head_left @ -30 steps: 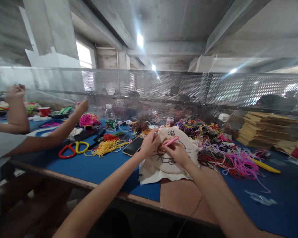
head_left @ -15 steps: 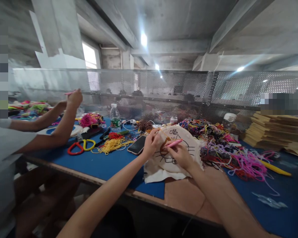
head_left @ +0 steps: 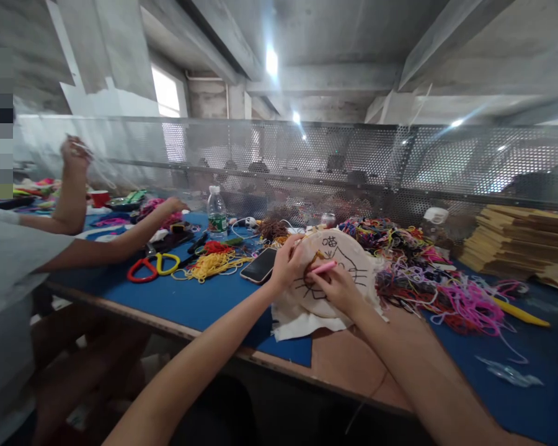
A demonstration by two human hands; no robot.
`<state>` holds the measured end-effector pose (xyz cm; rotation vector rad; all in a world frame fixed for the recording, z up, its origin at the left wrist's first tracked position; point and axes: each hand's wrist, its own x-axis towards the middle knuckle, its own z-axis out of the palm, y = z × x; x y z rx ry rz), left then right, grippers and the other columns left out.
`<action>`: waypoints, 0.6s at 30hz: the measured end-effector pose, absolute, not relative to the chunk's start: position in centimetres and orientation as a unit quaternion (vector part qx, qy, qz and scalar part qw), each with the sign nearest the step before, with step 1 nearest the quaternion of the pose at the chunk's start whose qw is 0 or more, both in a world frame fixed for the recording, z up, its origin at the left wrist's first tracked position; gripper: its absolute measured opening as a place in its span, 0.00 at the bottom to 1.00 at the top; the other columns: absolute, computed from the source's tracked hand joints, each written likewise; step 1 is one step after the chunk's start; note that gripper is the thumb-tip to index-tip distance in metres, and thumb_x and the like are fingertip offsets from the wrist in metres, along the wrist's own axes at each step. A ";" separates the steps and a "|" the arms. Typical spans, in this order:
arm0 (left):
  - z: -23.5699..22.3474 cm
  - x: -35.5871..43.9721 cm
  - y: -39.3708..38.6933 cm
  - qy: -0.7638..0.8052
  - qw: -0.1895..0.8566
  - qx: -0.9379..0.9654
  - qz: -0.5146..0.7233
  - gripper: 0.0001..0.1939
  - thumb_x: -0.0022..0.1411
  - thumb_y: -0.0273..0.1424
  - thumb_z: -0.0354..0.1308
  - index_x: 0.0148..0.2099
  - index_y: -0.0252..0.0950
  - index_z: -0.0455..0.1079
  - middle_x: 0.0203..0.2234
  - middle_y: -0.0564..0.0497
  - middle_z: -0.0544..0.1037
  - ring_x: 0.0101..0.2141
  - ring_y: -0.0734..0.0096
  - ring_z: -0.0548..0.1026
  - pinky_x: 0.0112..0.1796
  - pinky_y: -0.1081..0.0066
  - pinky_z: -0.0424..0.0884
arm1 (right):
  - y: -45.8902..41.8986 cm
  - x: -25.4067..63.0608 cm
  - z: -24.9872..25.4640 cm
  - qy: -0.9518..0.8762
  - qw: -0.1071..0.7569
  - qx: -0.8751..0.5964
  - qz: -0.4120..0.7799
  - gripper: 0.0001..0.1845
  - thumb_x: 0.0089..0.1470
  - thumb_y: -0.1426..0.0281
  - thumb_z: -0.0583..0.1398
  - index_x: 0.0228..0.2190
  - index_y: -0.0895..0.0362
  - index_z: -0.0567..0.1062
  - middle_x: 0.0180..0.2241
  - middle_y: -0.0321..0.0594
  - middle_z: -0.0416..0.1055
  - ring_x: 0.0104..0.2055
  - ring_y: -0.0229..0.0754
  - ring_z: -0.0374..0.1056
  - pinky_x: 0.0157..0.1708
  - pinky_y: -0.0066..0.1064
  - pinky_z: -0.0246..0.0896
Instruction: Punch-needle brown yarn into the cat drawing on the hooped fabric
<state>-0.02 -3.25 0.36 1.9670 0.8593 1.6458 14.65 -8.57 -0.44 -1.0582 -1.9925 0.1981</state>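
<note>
A cream cloth (head_left: 353,251) stretched round in an embroidery hoop leans on the table in front of me. It carries a black line drawing with whiskers and a written character, and a patch of brown yarn at its left. My left hand (head_left: 290,263) is closed on the left edge of the hoop. Pinched in my right hand (head_left: 337,286) is a pink punch needle (head_left: 324,267), its tip at the brown patch. The tip itself is hidden by my fingers. Loose cloth hangs below the hoop.
Left of the hoop lie a phone (head_left: 259,266), yellow yarn (head_left: 209,266) and red-and-yellow-handled scissors (head_left: 142,270). A bottle (head_left: 217,214) stands behind. Tangled yarn (head_left: 469,306) and stacked brown paper (head_left: 502,238) are at right. A co-worker's raised hand (head_left: 77,152) holds white strands.
The co-worker's hands have moved apart, one up to the left with white strands, the other out over the table. My hands stay at the hoop, the punch needle slightly shifted.
</note>
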 end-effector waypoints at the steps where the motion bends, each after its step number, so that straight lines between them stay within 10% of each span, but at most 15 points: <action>1: 0.3 -0.1 -3.1 0.310 0.220 0.711 0.592 0.14 0.61 0.32 0.46 0.47 0.34 0.66 0.41 0.47 0.74 0.38 0.70 0.71 0.41 0.71 0.66 | -8.6 14.7 -0.4 -0.785 0.430 -0.439 0.080 0.10 0.55 0.64 0.53 0.32 0.55 0.72 0.33 0.41 0.73 0.36 0.43 0.68 0.39 0.33 0.60; 12: -0.1 -0.2 -2.1 0.331 0.225 0.712 0.576 0.17 0.61 0.37 0.48 0.48 0.34 0.67 0.28 0.52 0.73 0.23 0.77 0.65 0.28 0.76 0.64 | -8.1 15.7 -0.8 -0.769 0.429 -0.466 0.084 0.14 0.58 0.62 0.48 0.38 0.56 0.68 0.34 0.43 0.73 0.35 0.44 0.70 0.37 0.32 0.61; 18: 0.2 -0.2 -2.4 0.318 0.204 0.714 0.589 0.15 0.63 0.34 0.45 0.46 0.33 0.68 0.36 0.48 0.75 0.34 0.72 0.70 0.38 0.72 0.66 | -8.3 15.7 -0.7 -0.774 0.415 -0.472 0.078 0.14 0.59 0.62 0.48 0.38 0.55 0.68 0.34 0.42 0.73 0.35 0.45 0.70 0.36 0.33 0.60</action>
